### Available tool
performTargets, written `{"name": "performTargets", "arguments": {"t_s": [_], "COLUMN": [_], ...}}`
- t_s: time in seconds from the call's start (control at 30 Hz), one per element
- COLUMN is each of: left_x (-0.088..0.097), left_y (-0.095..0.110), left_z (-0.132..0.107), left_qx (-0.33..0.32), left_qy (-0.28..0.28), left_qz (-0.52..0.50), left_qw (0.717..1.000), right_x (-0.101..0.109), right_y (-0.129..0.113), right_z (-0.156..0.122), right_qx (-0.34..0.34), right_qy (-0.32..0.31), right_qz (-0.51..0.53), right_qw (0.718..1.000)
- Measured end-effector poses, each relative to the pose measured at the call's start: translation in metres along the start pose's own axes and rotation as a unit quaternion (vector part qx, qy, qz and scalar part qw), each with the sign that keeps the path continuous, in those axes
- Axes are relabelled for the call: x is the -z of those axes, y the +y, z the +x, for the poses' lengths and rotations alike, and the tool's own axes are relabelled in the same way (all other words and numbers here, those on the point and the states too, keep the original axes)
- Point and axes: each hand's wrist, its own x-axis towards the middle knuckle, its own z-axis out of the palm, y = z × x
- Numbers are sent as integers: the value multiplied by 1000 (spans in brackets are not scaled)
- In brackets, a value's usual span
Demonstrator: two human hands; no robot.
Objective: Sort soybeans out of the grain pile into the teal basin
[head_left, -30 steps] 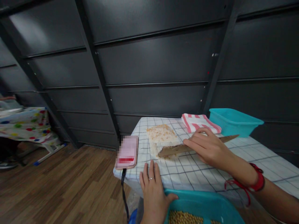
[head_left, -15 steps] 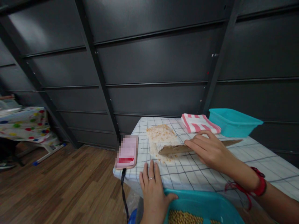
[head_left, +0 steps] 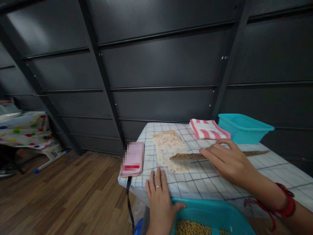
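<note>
My right hand [head_left: 228, 163] grips a long brown strip of cardboard [head_left: 187, 157], held on edge low over the checked cloth. The strip's left end reaches over a thin scatter of pale and yellow grains [head_left: 172, 165]. Just beyond it lies a denser patch of white and yellow grains [head_left: 169, 139]. My left hand [head_left: 160, 199], with a ring on one finger, lies flat at the table's front edge, fingers stretched out. Its thumb rests on the rim of a teal bin [head_left: 207, 205] that holds yellow-brown beans [head_left: 193, 227]. The bin's near side is cut off by the frame.
A pink phone [head_left: 133, 158] with a black strap lies on the table's left edge. At the back right are a folded pink-and-white striped towel [head_left: 209, 129] and a turquoise bin [head_left: 244, 129]. Behind stands a dark panelled wall [head_left: 161, 65]; another table [head_left: 26, 130] is far left.
My right hand has drawn the cardboard strip to the right, away from the left side of the grain scatter. My left hand stays almost still.
</note>
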Motion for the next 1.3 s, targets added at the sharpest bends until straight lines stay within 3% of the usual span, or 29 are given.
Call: {"name": "performTargets", "arguments": {"t_s": [0.2,0.5,0.83,1.3], "left_x": [1,5,3,-1], "left_y": [1,2,1,-1], "left_z": [0,3,2,1], "left_qx": [5,14,7,-14], "left_qy": [0,-32,-28,0], "left_qz": [3,-3,7,15], "left_qw": [1000,999,1000,1000], "right_x": [2,19,13,25], "right_y": [-8,-10,-16,-18], "right_z": [-2,-13,-14,-27], "right_qx": [22,-3,-3,-21], "right_qy": [-1,-37,-55,-77], "right_qz": [32,30,13,60], "right_qw": [999,999,998,995]}}
